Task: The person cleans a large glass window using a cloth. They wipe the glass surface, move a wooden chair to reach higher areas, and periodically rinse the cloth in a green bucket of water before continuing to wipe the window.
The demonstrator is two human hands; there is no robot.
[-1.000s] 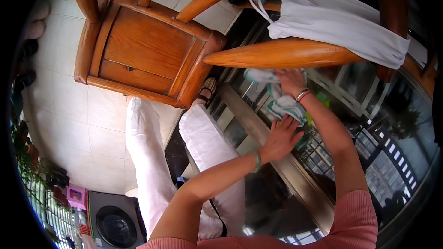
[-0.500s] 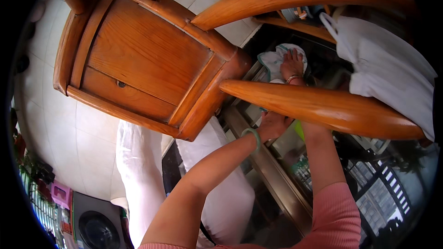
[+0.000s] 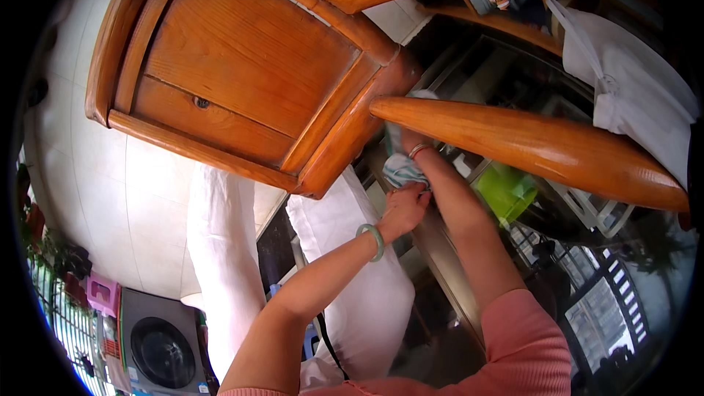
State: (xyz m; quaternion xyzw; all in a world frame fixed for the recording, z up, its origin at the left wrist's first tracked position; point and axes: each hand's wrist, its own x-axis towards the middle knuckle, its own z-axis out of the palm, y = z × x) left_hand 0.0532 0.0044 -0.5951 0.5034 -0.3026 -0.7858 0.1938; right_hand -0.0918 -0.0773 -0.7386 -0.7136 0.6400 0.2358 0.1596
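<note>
The left hand (image 3: 405, 205), a pale green bangle (image 3: 373, 242) on its wrist, closes its fingers on the lower edge of a crumpled white-and-teal cloth (image 3: 402, 167). The right hand (image 3: 408, 141) lies just above it, pressed into the same cloth, but the curved orange wooden armrest (image 3: 528, 148) hides most of it, so its grip cannot be told. Left of both hands stands the wooden chair seat panel (image 3: 242, 66); beyond the right forearm lies a bright green object (image 3: 504, 192) under the dark glass tabletop (image 3: 587, 279).

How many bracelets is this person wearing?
2. A pale green bangle circles the left wrist, and a thin bracelet sits on the right wrist beside the wooden chair armrest. Others could be hidden.
</note>
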